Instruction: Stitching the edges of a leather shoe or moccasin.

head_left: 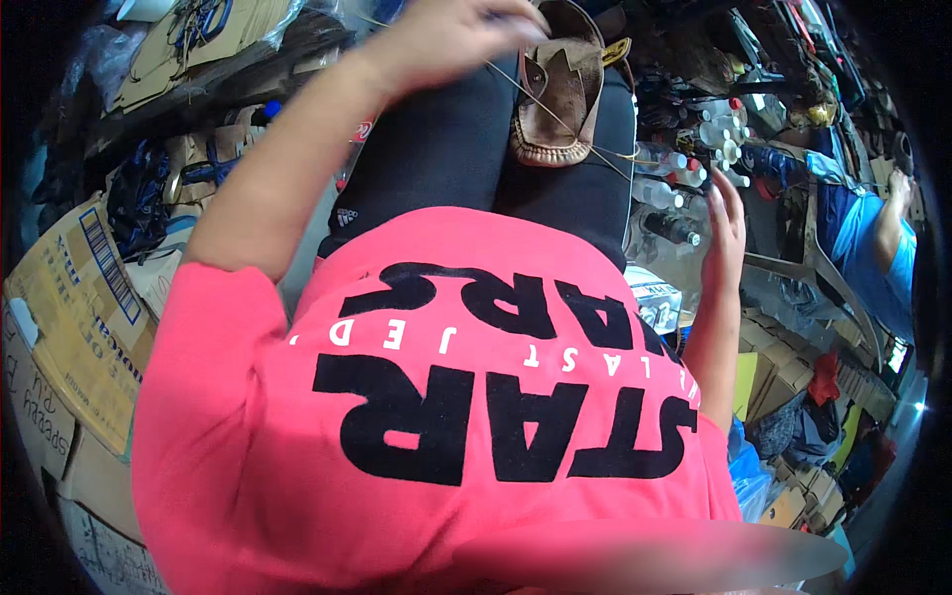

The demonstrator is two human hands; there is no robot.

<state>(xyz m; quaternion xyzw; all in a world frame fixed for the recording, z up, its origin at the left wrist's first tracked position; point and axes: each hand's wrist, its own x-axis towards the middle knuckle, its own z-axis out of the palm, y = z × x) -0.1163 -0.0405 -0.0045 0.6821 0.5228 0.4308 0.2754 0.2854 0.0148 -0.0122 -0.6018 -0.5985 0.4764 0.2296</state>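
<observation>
A brown moccasin-style shoe (557,94) with a gathered, stitched toe rests on my lap, its toe toward me. A thin thread (540,102) crosses its top slantwise and runs on past its right side. Over the left side of the shoe's far end is my left hand (466,38), its fingers bent and partly blurred. The thread meets this hand's underside, and the fingers look closed on it. My right hand (727,230) is raised off to the right, apart from the shoe, with its fingers stretched out. No thread can be seen reaching it.
Several plastic bottles (659,191) stand or lie right of my legs. Cardboard boxes (84,307) are stacked at left, with a cardboard sheet (193,50) at upper left. Another person in a blue shirt (883,258) is at far right, near piled cardboard and bags.
</observation>
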